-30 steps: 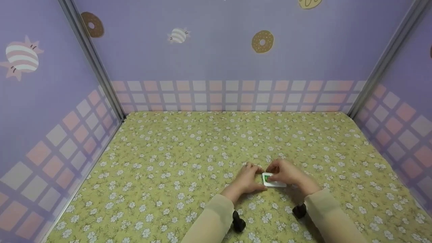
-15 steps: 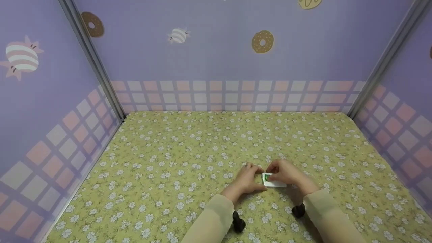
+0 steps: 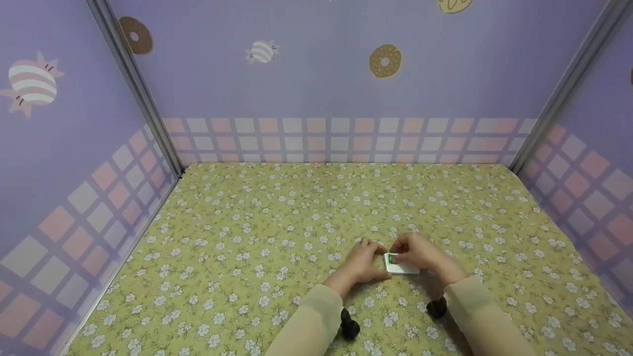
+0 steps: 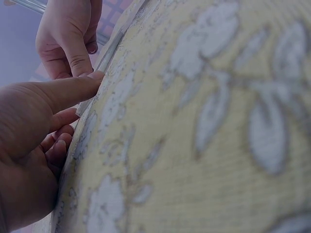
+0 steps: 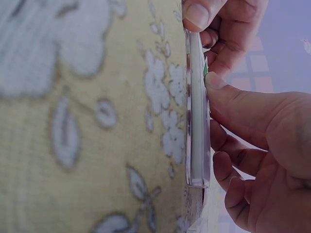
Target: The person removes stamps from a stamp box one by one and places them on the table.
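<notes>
A small flat white case (image 3: 403, 269) lies on the flowered cloth, right of centre in the head view. Its clear edge shows in the right wrist view, with a thin green-and-white piece (image 5: 206, 65) standing slightly off its top face. My left hand (image 3: 360, 262) grips the case's left end, thumb on the near edge and fingers at the far side. My right hand (image 3: 420, 254) bends over the top: the thumb (image 5: 217, 81) presses at the green piece and covers part of it, with the other fingers curled. The right index fingertip is hidden in the wrist view.
A yellow-green flowered cloth (image 3: 277, 222) covers the table. Purple walls (image 3: 316, 74) with a pink-and-white tile band rise at the back and both sides, with grey metal posts (image 3: 143, 99) at the corners. Black camera mounts (image 3: 349, 326) sit below the wrists.
The right thumb has shifted slightly over the green piece, so less green shows now than a second ago. The left hand and the case have stayed in place.
</notes>
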Demonstrator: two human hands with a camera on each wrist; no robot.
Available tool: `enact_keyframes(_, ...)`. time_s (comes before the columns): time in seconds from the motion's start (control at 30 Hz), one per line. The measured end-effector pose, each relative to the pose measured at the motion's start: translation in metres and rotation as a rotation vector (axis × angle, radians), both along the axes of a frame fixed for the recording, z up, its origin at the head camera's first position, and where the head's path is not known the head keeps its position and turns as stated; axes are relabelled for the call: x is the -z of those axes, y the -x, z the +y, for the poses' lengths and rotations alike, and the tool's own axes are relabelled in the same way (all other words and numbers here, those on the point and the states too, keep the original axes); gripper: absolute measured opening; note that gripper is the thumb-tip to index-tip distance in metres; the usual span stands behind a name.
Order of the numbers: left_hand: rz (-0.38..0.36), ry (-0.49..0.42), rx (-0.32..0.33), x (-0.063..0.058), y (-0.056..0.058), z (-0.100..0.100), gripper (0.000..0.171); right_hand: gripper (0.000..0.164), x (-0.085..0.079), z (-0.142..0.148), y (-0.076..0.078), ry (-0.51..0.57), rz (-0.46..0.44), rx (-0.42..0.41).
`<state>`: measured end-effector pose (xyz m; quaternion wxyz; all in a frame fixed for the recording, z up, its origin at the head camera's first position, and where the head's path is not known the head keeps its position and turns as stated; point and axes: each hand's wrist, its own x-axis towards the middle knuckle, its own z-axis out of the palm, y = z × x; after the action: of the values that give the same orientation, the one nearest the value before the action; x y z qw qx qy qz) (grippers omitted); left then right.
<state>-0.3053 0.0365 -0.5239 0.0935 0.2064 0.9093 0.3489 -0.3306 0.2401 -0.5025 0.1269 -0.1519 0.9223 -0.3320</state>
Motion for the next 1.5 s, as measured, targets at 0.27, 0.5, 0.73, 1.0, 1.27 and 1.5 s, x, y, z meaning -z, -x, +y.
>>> enact_keyframes(0.27, 0.0, 0.011, -0.008, 0.0021, 0.0017, 0.0014, 0.064, 0.01, -0.0024, -0.0007, -0.0002, -0.005, -0.001, -0.005)
enact_keyframes(0.5, -0.031, -0.002, -0.004, 0.0005, 0.0002, 0.0008, 0.062, 0.014, -0.0062, 0.0003, -0.001, -0.007, -0.002, -0.038)
enact_keyframes(0.73, -0.021, 0.007, -0.001, 0.0004, 0.0006, 0.0008, 0.064, 0.022, -0.0071, 0.0001, -0.0005, -0.015, -0.005, -0.046)
enact_keyframes(1.0, -0.018, 0.005, 0.002, 0.0013, 0.0016, 0.001, 0.061, 0.021, -0.0047, -0.0004, -0.0011, -0.02, 0.001, -0.023)
enact_keyframes(1.27, -0.002, -0.006, 0.006, 0.0007, 0.0002, 0.0002, 0.061, 0.017, -0.0041, 0.0003, -0.0017, -0.008, 0.005, -0.021)
enact_keyframes(1.5, -0.007, -0.016, -0.005, 0.0003, -0.001, 0.0005, 0.063, 0.017, -0.0046, -0.0007, -0.0013, 0.019, 0.005, -0.015)
